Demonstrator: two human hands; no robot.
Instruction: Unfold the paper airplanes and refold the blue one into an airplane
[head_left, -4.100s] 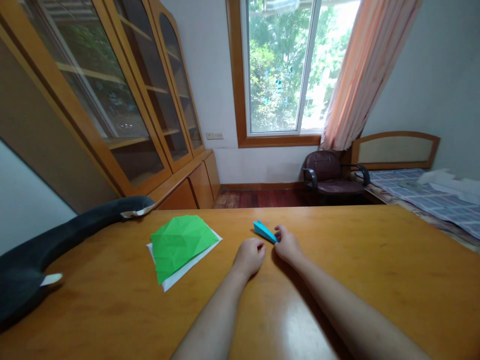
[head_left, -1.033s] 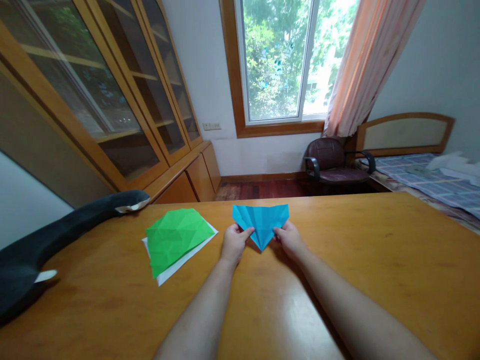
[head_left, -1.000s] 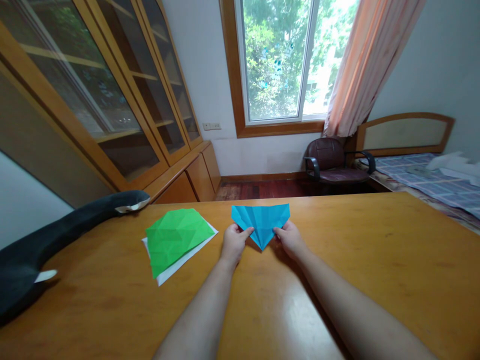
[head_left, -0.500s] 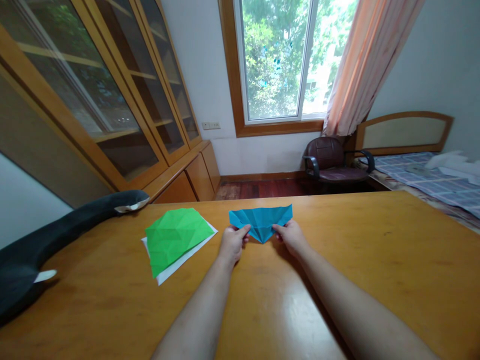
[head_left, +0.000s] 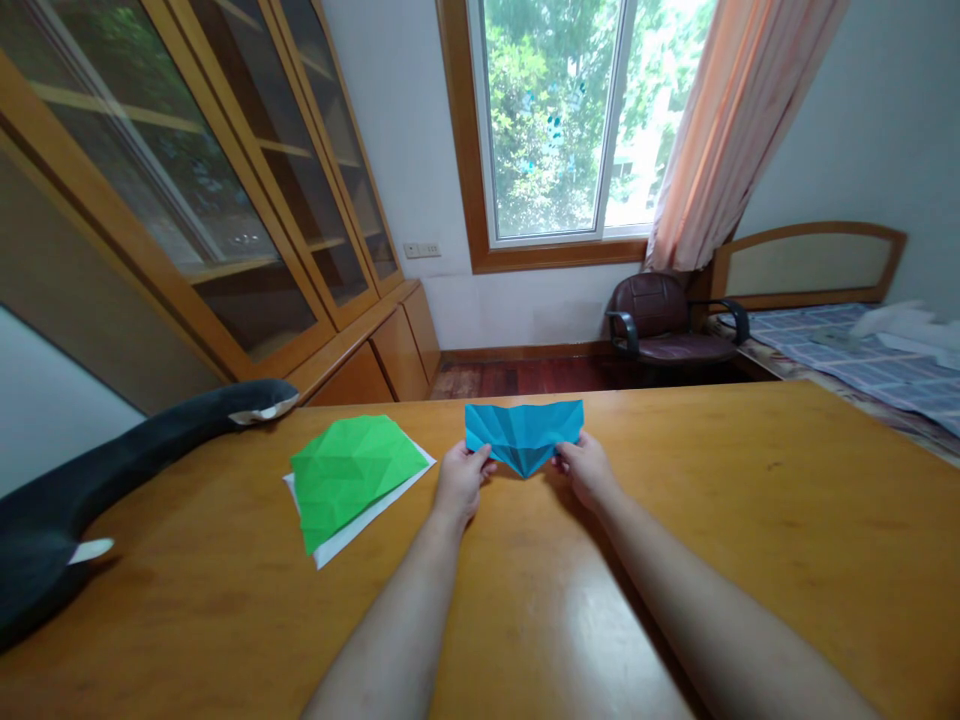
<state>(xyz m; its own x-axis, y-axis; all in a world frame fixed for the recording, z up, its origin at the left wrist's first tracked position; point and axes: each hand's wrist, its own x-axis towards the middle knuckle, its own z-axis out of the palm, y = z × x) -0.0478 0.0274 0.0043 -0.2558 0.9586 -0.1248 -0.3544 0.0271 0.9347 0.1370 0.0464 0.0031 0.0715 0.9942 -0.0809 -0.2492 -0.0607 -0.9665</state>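
A creased sheet of blue origami paper (head_left: 523, 430) is held up just above the table, its lower point facing me and its wide edge facing away. My left hand (head_left: 461, 478) pinches its left side, thumb on top. On the right side, my right hand (head_left: 586, 468) pinches it the same way, with the fingers tucked underneath. To the left of my left hand lies a creased green paper sheet (head_left: 356, 475), on top of a white sheet (head_left: 360, 528) whose edges stick out at the lower right.
The wooden table (head_left: 750, 520) spreads under both arms. A long dark plush-looking thing (head_left: 142, 455) with white patches lies along its left edge. Beyond the table are a glass-fronted cabinet (head_left: 330, 350), an armchair (head_left: 667, 315) and a bed (head_left: 862, 350).
The blue paper has shifted slightly up and away from me, and its outline looks narrower. Both hands have moved a little with it, gripping closer to its outer sides.
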